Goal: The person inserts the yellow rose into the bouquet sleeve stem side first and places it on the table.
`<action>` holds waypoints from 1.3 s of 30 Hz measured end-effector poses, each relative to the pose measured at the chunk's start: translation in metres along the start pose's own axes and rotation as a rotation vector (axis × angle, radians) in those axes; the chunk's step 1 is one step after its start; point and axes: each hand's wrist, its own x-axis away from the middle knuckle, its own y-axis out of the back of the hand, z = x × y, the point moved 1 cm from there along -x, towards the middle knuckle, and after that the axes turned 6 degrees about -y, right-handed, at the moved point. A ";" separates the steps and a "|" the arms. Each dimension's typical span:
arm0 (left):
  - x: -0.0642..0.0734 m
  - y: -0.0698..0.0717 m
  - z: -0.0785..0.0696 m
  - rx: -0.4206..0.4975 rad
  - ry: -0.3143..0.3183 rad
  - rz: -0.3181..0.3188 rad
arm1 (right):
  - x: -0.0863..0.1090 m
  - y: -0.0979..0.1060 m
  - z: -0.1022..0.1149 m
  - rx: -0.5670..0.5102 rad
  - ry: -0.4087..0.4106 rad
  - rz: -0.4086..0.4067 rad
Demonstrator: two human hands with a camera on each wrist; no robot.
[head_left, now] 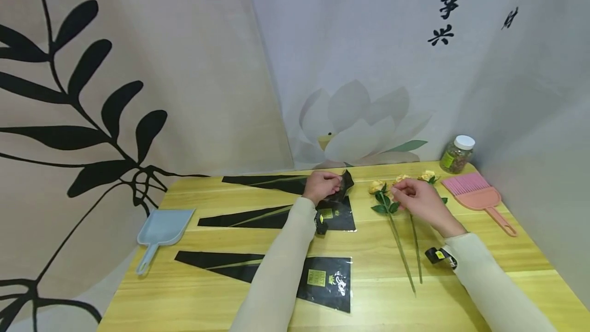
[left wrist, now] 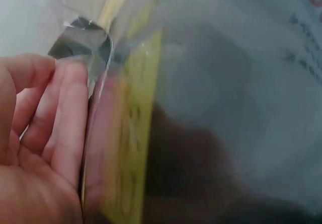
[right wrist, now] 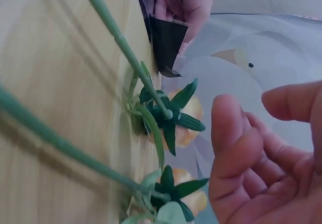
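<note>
My left hand (head_left: 322, 187) pinches the open wide end of the farthest black flower sleeve (head_left: 266, 182), lifting its edge. In the left wrist view, thumb and index finger meet at the sleeve's clear plastic rim (left wrist: 103, 78). My right hand (head_left: 426, 200) hovers over the artificial yellow roses with nothing between thumb and fingers. The right wrist view has two roses (right wrist: 185, 114) beside these fingers, their green stems lying along the table. Left of that hand is one rose (head_left: 378, 186); another rose (head_left: 428, 175) lies behind it.
Two more black sleeves lie nearer, a middle sleeve (head_left: 343, 216) and a front sleeve (head_left: 329, 281), on the wooden table (head_left: 184, 306). A blue dustpan (head_left: 165, 227) sits at left. At right are a pink brush (head_left: 477, 193) and a white-lidded jar (head_left: 456, 155). Printed curtains (head_left: 207, 65) stand behind.
</note>
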 end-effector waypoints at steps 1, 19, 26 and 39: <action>0.000 -0.001 0.000 -0.001 -0.005 -0.015 | 0.002 0.001 -0.001 0.009 0.005 -0.004; 0.005 -0.003 -0.005 0.021 -0.012 -0.137 | 0.034 -0.004 -0.023 -0.005 -0.071 0.238; 0.006 -0.001 -0.003 0.033 -0.006 -0.097 | 0.041 -0.010 -0.028 -0.053 -0.107 0.317; 0.002 0.000 -0.002 0.112 0.061 -0.079 | 0.043 -0.025 -0.028 -0.029 -0.137 0.413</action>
